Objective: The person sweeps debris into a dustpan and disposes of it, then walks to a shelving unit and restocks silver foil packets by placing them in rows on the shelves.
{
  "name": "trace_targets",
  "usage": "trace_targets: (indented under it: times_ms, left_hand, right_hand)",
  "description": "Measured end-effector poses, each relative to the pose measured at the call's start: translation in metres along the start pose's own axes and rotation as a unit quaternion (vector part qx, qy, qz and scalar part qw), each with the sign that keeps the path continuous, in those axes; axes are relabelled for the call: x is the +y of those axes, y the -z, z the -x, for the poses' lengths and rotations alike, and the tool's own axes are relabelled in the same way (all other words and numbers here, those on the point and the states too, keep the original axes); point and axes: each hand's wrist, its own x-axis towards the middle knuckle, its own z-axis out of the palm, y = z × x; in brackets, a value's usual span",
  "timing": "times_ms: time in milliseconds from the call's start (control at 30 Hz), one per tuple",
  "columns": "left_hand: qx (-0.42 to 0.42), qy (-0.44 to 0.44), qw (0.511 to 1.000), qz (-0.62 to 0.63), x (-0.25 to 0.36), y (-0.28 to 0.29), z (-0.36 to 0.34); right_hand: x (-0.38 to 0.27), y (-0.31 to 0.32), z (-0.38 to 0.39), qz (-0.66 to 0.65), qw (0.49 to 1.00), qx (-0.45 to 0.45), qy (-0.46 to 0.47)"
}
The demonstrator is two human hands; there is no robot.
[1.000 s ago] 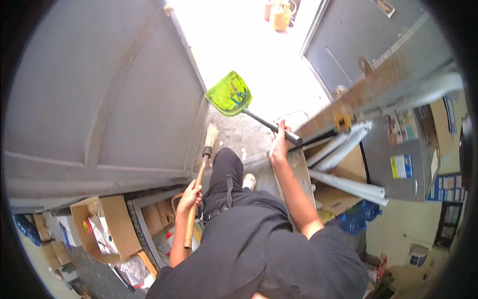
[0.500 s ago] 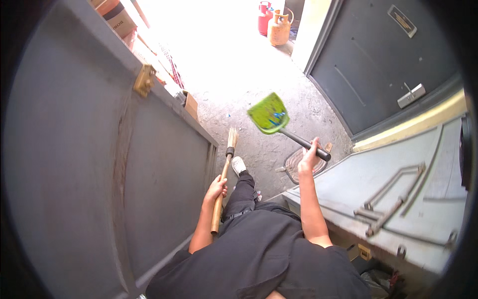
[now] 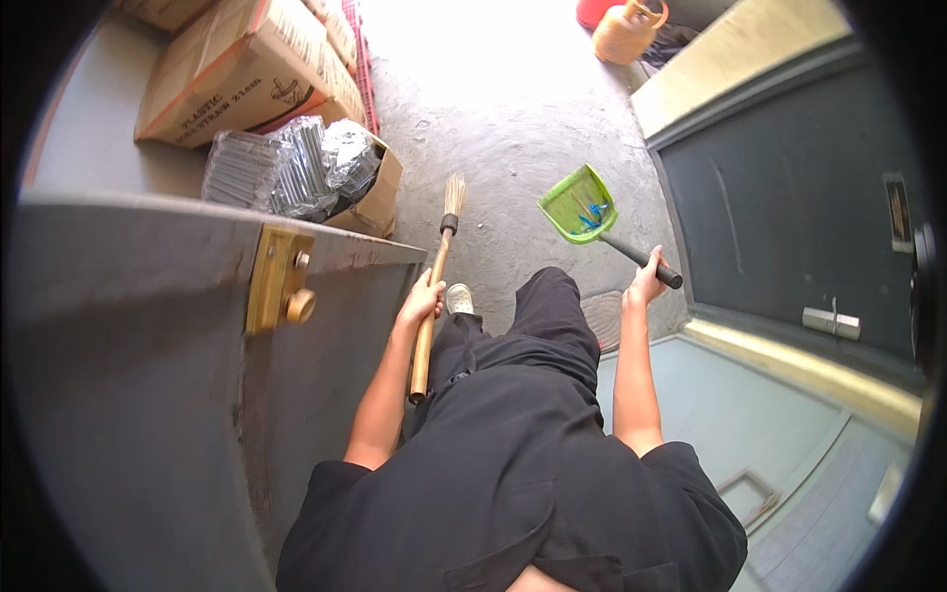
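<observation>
My left hand [image 3: 424,296] is closed round the wooden handle of a short broom [image 3: 443,255], whose pale bristles point forward above the floor. My right hand [image 3: 648,276] grips the black handle of a green dustpan [image 3: 567,202], held out ahead on the right, with small blue and dark bits in its scoop. My white shoe [image 3: 459,300] shows beside the broom handle, and my dark-trousered right leg [image 3: 545,301] is forward.
A grey metal door [image 3: 128,385] with a brass lock stands at left. Beyond it are cardboard boxes [image 3: 217,59] and plastic-wrapped items [image 3: 247,173]. The concrete floor [image 3: 493,128] runs ahead; gas cylinders [image 3: 621,35] stand top right. A dark door [image 3: 779,217] is at right.
I have moved forward through the doorway; boxes and wrapped items now show past the grey door's edge. Both hands still grip the broom and dustpan.
</observation>
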Motion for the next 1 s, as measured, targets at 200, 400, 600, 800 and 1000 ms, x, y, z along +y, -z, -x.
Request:
trace_targets:
  times_ms: [200,400,600,800,1000]
  left_hand:
    - [0.124,-0.029,0.992,0.011,0.027,-0.009,-0.103]
    - [0.263,0.015,0.964,-0.039,0.016,-0.037,-0.186]
    - [0.251,0.074,0.965,-0.014,0.020,-0.172,-0.226]
    - [0.125,0.125,0.967,0.185,0.052,-0.262,-0.156]
    - [0.274,0.156,0.910,0.270,0.009,-0.259,-0.111]
  right_hand:
    - [0.113,-0.146,-0.110,0.160,0.962,-0.204,0.087]
    - [0.257,-0.270,-0.174,0.316,0.897,-0.298,0.076]
    - [0.352,-0.357,-0.191,0.352,0.844,-0.396,0.083]
    - [0.360,-0.359,-0.228,0.329,0.828,-0.447,0.081]
    - [0.344,-0.346,-0.271,0.275,0.776,-0.561,0.083]
